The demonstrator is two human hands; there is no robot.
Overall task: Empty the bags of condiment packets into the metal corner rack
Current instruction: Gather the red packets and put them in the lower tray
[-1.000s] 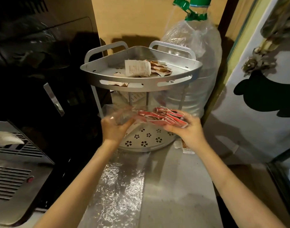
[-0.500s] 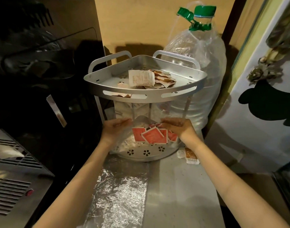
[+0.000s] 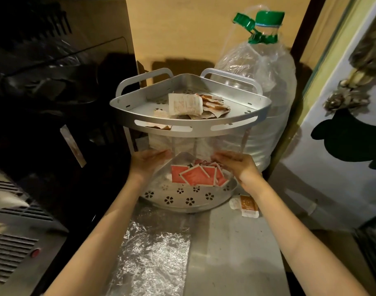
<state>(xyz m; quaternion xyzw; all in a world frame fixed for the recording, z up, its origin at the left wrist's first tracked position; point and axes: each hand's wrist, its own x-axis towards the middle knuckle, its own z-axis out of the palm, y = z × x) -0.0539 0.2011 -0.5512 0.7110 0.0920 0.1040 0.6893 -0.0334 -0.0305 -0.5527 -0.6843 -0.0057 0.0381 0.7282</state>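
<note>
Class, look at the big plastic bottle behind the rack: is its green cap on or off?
On. The green cap sits on the neck of the bottle; a second green piece hangs beside it, purpose unclear.

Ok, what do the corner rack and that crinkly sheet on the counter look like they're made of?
The corner rack looks like matte silver metal, probably aluminium: an even dull sheen, punched flower holes and slotted rims. The crinkly sheet looks like aluminium foil: bright, finely wrinkled and glinting.
</note>
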